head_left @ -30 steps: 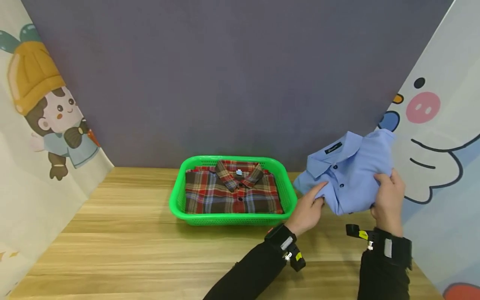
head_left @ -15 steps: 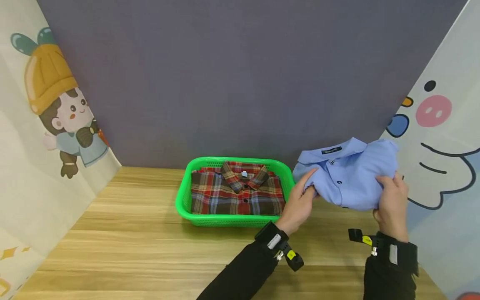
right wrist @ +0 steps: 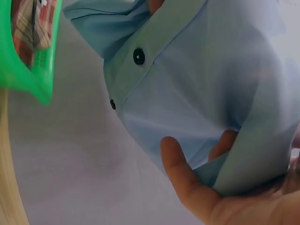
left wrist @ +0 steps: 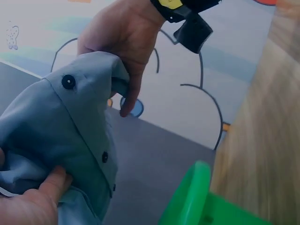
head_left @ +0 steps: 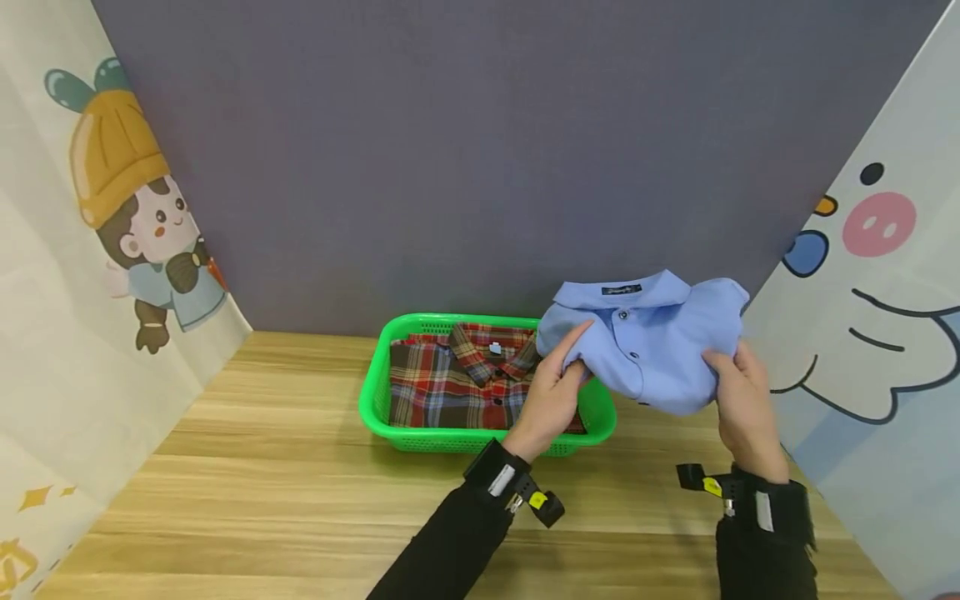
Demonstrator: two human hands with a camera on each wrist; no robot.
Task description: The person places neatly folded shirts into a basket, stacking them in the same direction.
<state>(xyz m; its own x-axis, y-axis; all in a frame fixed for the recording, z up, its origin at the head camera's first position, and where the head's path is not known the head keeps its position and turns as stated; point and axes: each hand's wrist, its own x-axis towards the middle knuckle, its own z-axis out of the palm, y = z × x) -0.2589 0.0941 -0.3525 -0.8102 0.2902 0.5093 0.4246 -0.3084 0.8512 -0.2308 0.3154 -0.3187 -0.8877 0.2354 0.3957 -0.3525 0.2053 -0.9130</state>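
A folded light blue shirt (head_left: 667, 354) with dark buttons and a black collar label is held in the air by both hands. My left hand (head_left: 550, 400) grips its left side, thumb on top and the other fingers underneath. At the opposite side my right hand (head_left: 744, 408) pinches the cloth, its thumb on the front, as the right wrist view shows with the shirt (right wrist: 187, 89). Below the shirt's left part stands a green plastic basket (head_left: 375, 396). In it lies a folded red plaid shirt (head_left: 442, 392), its right part hidden behind the blue shirt and my left hand.
The basket sits on a wooden table (head_left: 247, 467), near its back edge. A grey panel (head_left: 450, 150) rises behind. Printed cartoon walls close off the left (head_left: 45, 292) and right sides (head_left: 922, 350).
Both hands have carried the blue shirt leftward, from beside the basket to over its right end. The collar has tipped further back. The head view has shifted slightly.
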